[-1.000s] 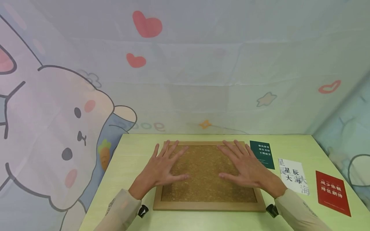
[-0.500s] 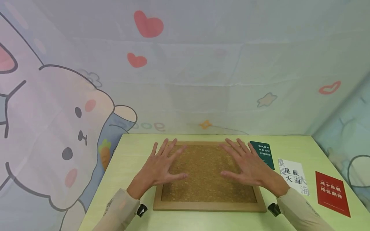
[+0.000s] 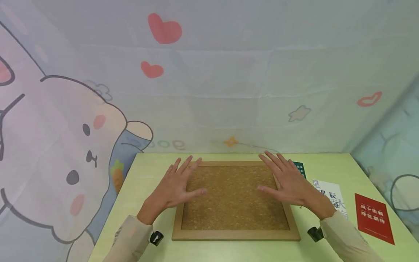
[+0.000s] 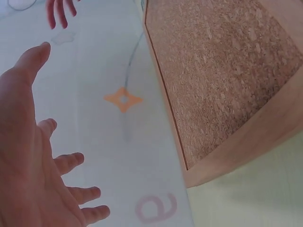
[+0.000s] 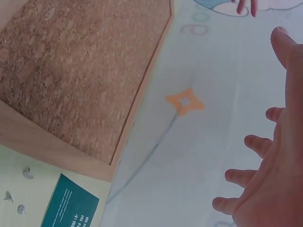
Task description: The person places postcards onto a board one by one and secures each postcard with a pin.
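A wood-framed cork board (image 3: 234, 203) lies flat on the table between my hands. My left hand (image 3: 173, 187), fingers spread, is raised over the board's left edge and holds nothing. On the other side my right hand (image 3: 291, 182) hovers with fingers spread over the right edge, also holding nothing. It partly hides a dark green card (image 3: 299, 170) and a white card (image 3: 334, 193) with black lettering. In the left wrist view, the palm and fingers of the left hand (image 4: 42, 146) appear apart from the frame.
A red card (image 3: 374, 218) lies at the table's right side. Near the green card (image 5: 71, 203), the right wrist view shows several small pins (image 5: 21, 209) on the table. A printed cloth backdrop (image 3: 212, 80) rises behind the table's far edge.
My hands have moved apart, left hand to the left and right hand to the right and slightly farther forward, covering more of the green and white cards. The board stays put.
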